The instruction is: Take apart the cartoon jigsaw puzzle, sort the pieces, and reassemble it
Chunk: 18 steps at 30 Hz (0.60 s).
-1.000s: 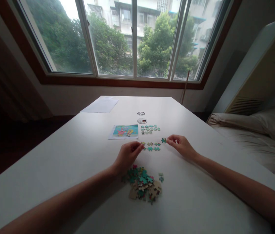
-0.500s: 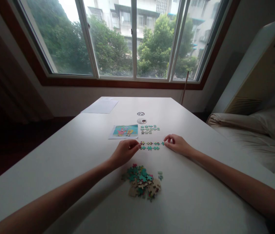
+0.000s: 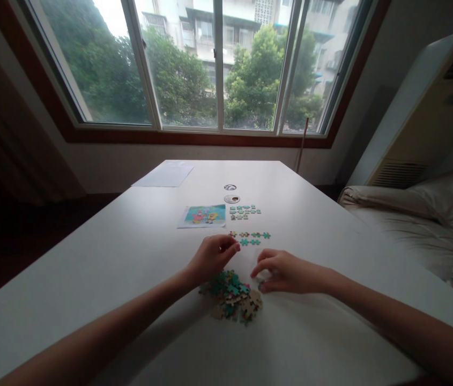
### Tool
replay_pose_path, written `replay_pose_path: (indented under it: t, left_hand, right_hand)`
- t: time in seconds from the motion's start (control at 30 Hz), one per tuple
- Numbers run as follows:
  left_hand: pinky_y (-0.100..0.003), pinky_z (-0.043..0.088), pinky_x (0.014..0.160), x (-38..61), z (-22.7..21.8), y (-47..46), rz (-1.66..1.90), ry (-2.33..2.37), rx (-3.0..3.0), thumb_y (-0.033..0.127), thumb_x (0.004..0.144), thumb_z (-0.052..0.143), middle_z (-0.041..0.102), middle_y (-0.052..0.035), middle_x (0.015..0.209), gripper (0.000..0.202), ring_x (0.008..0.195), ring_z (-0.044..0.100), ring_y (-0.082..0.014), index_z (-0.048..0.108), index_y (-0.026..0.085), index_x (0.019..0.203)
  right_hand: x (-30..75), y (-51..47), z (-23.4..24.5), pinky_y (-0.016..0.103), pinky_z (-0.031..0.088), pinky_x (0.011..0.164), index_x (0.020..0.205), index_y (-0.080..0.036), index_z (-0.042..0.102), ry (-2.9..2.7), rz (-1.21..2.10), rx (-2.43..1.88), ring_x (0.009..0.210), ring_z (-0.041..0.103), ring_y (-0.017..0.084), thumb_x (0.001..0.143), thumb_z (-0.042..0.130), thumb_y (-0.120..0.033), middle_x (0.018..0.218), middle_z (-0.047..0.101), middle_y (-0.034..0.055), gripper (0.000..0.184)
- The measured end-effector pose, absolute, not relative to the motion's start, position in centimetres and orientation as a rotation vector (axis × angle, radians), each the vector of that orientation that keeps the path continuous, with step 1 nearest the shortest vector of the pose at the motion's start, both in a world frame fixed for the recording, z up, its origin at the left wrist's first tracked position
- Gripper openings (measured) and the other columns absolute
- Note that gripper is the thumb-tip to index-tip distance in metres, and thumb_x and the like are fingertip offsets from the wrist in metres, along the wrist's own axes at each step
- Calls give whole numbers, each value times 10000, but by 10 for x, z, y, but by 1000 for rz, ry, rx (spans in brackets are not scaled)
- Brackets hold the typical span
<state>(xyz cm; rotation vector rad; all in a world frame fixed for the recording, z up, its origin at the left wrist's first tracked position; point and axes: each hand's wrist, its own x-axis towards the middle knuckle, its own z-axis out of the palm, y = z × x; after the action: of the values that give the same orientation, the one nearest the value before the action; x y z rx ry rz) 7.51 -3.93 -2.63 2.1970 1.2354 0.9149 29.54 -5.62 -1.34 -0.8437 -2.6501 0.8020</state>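
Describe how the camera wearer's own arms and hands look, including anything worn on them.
The left hand and right hand are ungloved, with no ring, watch or bracelet visible. The left forearm and right forearm are bare as far as they show: no sleeve, strap or marking can be made out. Nails are too small to judge.

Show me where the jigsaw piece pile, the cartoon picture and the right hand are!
Jigsaw piece pile [image 3: 235, 296], head view: middle of the heap.
Cartoon picture [image 3: 205, 215], head view: centre of its printed side.
Right hand [image 3: 289, 271], head view: back of the hand.
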Motion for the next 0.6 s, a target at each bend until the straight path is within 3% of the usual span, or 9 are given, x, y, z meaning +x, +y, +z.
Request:
replay_pose_path:
  t: [0.2,0.47,0.6]
  left_hand:
    - [-179,292,461,75,-28,-60,926,1214,2209,267,782,487,484,28,521,231,488,380,-82,613,127,648]
    - [-177,323,504,85,-26,-79,914,1081,2298,196,785,497,497,31,542,188,508,408,-78,588,130,635]
    - [-178,337,513,92,-24,-87,909,1067,2312,195,788,498,508,28,551,180,514,420,-81,591,135,646]
  right_hand:
    - [300,-60,-17,205,407,616,769,-153,601,-2651,847,-990,666,482,92,720,628,-274,821,517,20,133]
    - [305,-71,-8,232,396,672,898,-164,540,-2762,799,-993,748,479,124,784,547,-264,885,513,42,152]
    - [308,-75,-6,227,386,655,823,-151,544,-2780,790,-1003,736,467,122,787,539,-268,859,510,45,122]
